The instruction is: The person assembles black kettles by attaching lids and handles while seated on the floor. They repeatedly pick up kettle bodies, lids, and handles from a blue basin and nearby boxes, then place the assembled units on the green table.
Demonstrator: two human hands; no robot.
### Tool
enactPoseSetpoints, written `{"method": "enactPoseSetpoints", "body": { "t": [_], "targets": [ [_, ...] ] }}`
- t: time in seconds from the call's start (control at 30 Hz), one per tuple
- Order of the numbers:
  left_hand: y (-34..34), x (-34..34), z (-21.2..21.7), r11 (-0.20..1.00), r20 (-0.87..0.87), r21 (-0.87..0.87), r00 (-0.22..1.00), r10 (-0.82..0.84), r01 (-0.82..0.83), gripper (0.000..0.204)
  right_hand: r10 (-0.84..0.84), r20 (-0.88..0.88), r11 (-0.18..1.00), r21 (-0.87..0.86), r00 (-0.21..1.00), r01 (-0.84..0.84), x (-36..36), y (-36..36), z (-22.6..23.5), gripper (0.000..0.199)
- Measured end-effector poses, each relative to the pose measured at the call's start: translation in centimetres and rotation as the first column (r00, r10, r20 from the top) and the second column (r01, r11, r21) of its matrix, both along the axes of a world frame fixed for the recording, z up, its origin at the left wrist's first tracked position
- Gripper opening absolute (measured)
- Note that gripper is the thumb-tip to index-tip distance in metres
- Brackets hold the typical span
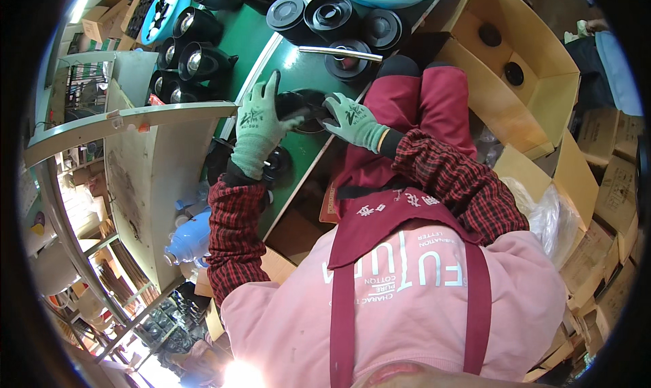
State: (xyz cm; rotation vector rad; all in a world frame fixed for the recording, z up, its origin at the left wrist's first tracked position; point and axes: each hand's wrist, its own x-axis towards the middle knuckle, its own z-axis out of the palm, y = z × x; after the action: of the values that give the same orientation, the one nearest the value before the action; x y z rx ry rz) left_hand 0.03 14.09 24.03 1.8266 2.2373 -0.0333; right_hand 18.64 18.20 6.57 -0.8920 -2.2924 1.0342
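Note:
Both my hands wear green knit gloves. My left hand (260, 125) and my right hand (354, 120) close from either side on a black round part (303, 107) lying on the green table (298, 69). Just below my left hand sits another black round part (278, 164) at the table's edge. Several black round parts (330, 14) stand in a group farther up the table, with a metal rod (341, 52) lying across one of them. My red plaid sleeves, dark red apron and pink top fill the lower middle of the view.
A blue tub (160, 12) of black parts and several black cup-shaped housings (196, 57) stand at upper left. An open cardboard box (522, 69) holding black pieces is at right, with stacked cartons (610, 185) beyond. A grey shelf (149, 164) and a blue jug (190, 237) are at left.

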Motion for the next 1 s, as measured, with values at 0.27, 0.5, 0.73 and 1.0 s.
{"method": "enactPoseSetpoints", "body": {
  "t": [0.27, 0.5, 0.73, 1.0],
  "targets": [
    [2.1, -1.9, 2.2, 0.907, -0.295, 0.296, 0.932, -0.212, 0.300, 0.076, 0.007, 0.018, 0.999, -0.036, 1.000, -0.007, -0.1, 0.3, 0.4, 0.046],
    [1.7, 0.5, 1.8, 0.831, 0.049, -0.020, 0.830, -0.555, 0.557, 0.058, 0.024, 0.086, 1.000, -0.002, 0.996, -0.023, -0.1, 0.1, 0.5, 0.050],
    [2.4, -0.3, 1.1, 0.947, -0.065, 0.241, 0.977, -0.201, 0.211, 0.060, 0.032, 0.024, 0.998, 0.047, 0.999, -0.033, -0.1, 0.2, 0.9, 0.046],
    [0.8, -0.2, 0.4, 0.703, -0.174, -0.248, 0.683, -0.709, 0.667, 0.077, 0.258, -0.011, 0.964, 0.062, 0.966, -0.257, 0.3, 3.4, -0.2, 0.035]
  ]
}}
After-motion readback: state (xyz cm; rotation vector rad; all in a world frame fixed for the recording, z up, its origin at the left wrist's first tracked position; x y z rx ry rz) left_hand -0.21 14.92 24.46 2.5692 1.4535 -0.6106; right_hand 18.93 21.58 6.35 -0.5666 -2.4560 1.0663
